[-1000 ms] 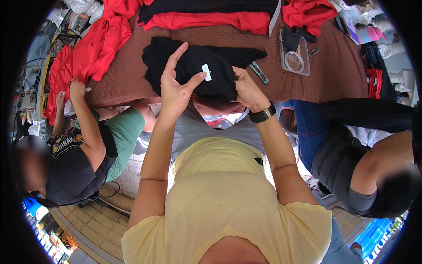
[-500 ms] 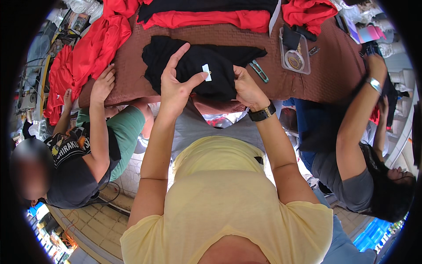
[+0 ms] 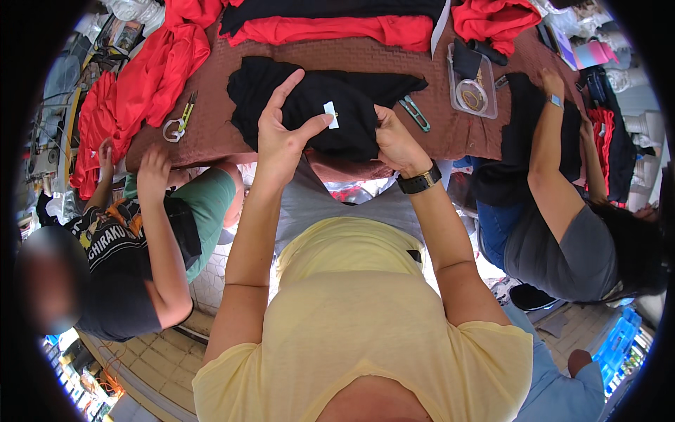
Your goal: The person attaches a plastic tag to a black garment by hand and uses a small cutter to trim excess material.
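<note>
A black garment [image 3: 295, 95] lies bunched over the table's near edge, held by both my hands. My left hand [image 3: 281, 141] presses its thumb on a small white label [image 3: 330, 116] on the cloth, while the index finger stretches upward. The remaining left fingers go behind the fabric. On the other side my right hand [image 3: 399, 144], with a dark watch on the wrist, pinches the garment's edge between thumb and fingers; some fingertips are hidden by the cloth. Just right of the garment, green thread snips [image 3: 415, 114] rest on the table.
The brown-covered table [image 3: 450, 141] carries a clear plastic box [image 3: 490, 105], a folded red and black stack [image 3: 330, 32] and red cloth [image 3: 162, 70]. Yellow snips [image 3: 184, 116] lie near a co-worker's hand [image 3: 152, 169] at left. At right another co-worker handles black cloth [image 3: 520, 119].
My hands and the garment stay almost still. The left co-worker's hand has drawn back, and yellow snips now show there. The right co-worker has brought black cloth onto the table.
</note>
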A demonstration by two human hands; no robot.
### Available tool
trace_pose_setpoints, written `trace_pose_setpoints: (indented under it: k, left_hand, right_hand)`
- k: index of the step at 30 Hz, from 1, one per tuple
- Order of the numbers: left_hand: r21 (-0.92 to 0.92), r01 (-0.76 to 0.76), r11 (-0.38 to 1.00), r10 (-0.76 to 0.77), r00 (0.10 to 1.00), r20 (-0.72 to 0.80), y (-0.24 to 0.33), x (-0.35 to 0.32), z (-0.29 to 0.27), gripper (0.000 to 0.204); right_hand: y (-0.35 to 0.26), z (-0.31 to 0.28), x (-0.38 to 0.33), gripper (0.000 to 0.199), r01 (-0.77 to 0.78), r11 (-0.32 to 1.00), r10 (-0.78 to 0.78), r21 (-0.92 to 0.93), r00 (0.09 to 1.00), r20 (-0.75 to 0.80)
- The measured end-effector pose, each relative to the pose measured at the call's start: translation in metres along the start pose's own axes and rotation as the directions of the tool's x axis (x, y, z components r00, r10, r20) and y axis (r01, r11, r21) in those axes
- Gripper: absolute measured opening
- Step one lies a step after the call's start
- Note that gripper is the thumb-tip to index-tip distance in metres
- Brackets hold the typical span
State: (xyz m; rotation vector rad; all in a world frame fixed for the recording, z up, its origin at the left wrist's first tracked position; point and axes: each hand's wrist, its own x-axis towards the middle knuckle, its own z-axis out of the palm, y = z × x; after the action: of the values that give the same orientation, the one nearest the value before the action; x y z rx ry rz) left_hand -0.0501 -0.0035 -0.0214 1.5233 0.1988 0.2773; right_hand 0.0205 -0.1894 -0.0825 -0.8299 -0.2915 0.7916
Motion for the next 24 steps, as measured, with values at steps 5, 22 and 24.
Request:
trace_pose_setpoints:
  k: [5, 22, 24]
  left_hand:
    - [-0.048, 0.017, 0.999, -0.016, 1.0, 0.008, 0.002, -0.001, 0.002, 0.075]
    - [0.002, -0.006, 1.0, 0.006, 1.0, 0.0, -0.006, -0.001, 0.003, 0.072]
    - [0.014, -0.021, 1.0, 0.021, 1.0, -0.007, -0.007, -0.001, 0.002, 0.071]
  right_hand:
    - [-0.001, 0.002, -0.001, 0.035, -0.013, 1.0, 0.013, 0.012, 1.0, -0.013]
    - [-0.001, 0.005, 0.001, 0.032, -0.049, 0.997, 0.041, -0.061, 0.991, -0.128]
    - [-0.001, 0.001, 0.001, 0.034, -0.064, 0.99, 0.053, -0.127, 0.995, -0.087]
